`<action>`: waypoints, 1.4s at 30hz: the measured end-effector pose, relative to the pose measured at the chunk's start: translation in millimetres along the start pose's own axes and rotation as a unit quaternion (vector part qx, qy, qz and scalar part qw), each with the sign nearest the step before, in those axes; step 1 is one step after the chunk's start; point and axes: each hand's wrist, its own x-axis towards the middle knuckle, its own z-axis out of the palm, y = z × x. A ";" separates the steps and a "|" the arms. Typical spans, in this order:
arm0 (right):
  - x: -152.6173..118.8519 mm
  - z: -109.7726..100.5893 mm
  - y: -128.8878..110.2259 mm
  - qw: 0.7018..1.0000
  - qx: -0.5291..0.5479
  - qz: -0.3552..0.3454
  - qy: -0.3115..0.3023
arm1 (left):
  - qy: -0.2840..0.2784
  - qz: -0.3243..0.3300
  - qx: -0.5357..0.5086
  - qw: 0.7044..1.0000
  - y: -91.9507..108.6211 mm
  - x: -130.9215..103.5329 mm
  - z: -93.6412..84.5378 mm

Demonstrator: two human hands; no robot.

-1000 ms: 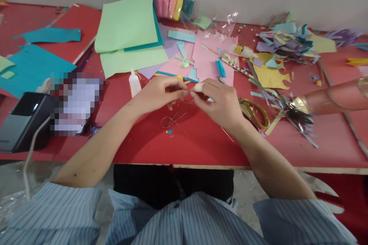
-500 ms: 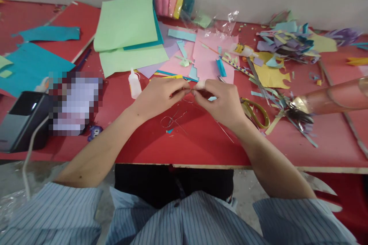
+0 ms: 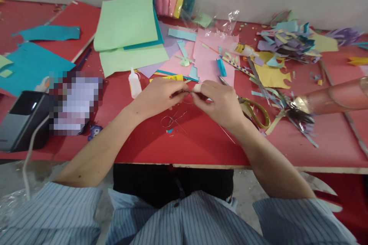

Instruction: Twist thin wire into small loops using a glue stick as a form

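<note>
My left hand (image 3: 161, 95) and my right hand (image 3: 220, 101) meet above the red table (image 3: 184, 149), their fingertips pinched closely together. Between them runs a thin wire (image 3: 189, 102), mostly hidden by the fingers; a small loop of it shows just below. Something white wraps a finger of my right hand. Another straight length of thin wire (image 3: 227, 134) shows below that hand; whether it is the same piece I cannot tell. Nearer me lies a bent, looped wire (image 3: 172, 119) beside a small blue paper scrap (image 3: 169, 131).
A white glue bottle (image 3: 134, 84) stands left of my hands, near a yellow tube (image 3: 174, 77). Scissors (image 3: 254, 113) lie right, with paper strips (image 3: 287, 42) beyond. Green paper (image 3: 126, 23) is at the back. A phone (image 3: 76, 103) leans on the left.
My right hand has shifted slightly right and down, and its fingertips have parted a little from the left ones. The straight wire below it has moved slightly right.
</note>
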 end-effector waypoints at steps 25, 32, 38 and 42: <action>6.8 -14.6 -0.5 0.973 0.170 0.131 -0.079 | 0.044 0.076 -0.006 0.996 -9.0 1.4 -5.7; 7.0 -15.8 -5.5 0.961 0.193 0.148 -0.134 | 0.119 0.009 0.001 0.993 -4.1 0.1 -16.2; 6.2 -11.9 -9.6 0.947 0.257 0.157 -0.111 | 0.141 0.007 -0.006 0.990 -1.0 -0.2 -16.5; 6.2 -12.3 -10.9 0.958 0.233 0.140 -0.093 | 0.142 -0.013 -0.039 0.989 3.0 -0.5 -16.0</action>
